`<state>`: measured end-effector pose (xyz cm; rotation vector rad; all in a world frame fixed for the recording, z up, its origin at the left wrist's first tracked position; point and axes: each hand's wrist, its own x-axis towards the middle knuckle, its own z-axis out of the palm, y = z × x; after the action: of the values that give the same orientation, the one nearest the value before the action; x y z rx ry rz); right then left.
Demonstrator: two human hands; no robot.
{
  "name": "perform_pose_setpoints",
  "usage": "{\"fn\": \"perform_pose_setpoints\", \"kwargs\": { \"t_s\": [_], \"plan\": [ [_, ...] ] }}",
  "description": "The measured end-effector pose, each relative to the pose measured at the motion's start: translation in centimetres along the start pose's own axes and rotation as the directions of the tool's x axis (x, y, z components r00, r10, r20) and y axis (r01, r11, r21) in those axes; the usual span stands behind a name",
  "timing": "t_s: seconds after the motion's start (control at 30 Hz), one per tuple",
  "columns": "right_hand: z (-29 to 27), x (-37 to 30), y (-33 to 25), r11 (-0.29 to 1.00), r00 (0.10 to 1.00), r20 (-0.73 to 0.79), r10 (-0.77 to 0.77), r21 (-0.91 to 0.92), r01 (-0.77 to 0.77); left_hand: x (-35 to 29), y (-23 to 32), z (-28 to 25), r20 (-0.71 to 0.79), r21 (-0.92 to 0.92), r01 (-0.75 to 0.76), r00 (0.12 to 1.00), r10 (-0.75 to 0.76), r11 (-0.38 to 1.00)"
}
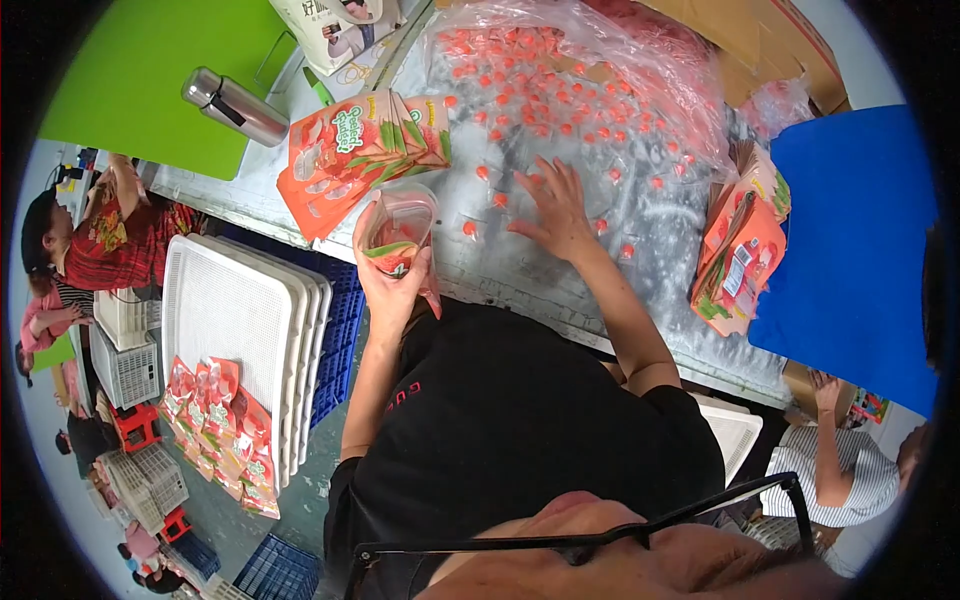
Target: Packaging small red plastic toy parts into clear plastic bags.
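Observation:
My left hand (388, 292) grips a red-orange pouch (408, 212) near the table's front edge. The pouch stands upright with its mouth open upward; a few clear-and-red pieces seem to show inside. My right hand (562, 218) is spread, palm down, over the table among small red pieces in clear wrappers (482, 173). Its fingertips are close to one or two of them; whether they touch cannot be seen. Many more such pieces lie in a heap (540, 75) at the far side. A fanned stack of flat pouches (335, 145) lies just beyond my left hand.
A steel flask (240, 108) stands at the far left by a green panel (130, 80). More pouches (740, 260) lean at the right against a blue panel (850, 230). Filled pouches (215, 430) lie on stacked white trays (235, 300) at my left. Co-workers are at both sides.

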<state>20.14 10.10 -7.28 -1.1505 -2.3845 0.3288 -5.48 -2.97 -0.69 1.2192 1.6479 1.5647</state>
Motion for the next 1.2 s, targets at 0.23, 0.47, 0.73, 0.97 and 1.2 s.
{"fn": "perform_pose_setpoints", "kwargs": {
  "t_s": [0.23, 0.47, 0.73, 0.97, 1.2],
  "plan": [
    [1.4, -1.0, 0.2, 0.979, 0.981, 0.19, 0.026, 0.193, -0.063, -0.1, -0.7, -0.5, -0.018, 0.004, 0.017, 1.0, -0.017, 1.0],
    [0.8, -1.2, 2.7, 0.545, 0.973, 0.086, 0.213, 0.816, -0.191, -0.1, -0.5, -0.4, -0.011, 0.004, -0.008, 1.0, 0.008, 1.0],
    [3.4, 0.6, -4.1, 0.968, 0.96, 0.129, -0.25, 0.042, 0.247, -0.1, 0.5, -0.3, 0.024, 0.054, -0.127, 0.992, 0.126, 0.99],
    [5.4, -0.1, -4.3, 0.912, 0.909, 0.07, -0.411, 0.048, 0.408, -1.3, -2.3, 0.5, 0.051, -0.071, -0.373, 0.925, 0.377, 0.925],
    [5.1, -0.4, -3.4, 0.906, 0.996, -0.054, 0.071, 0.422, -0.042, -1.3, -3.4, 1.1, 0.16, -0.083, -0.36, 0.915, 0.369, 0.929]
  ]
}}
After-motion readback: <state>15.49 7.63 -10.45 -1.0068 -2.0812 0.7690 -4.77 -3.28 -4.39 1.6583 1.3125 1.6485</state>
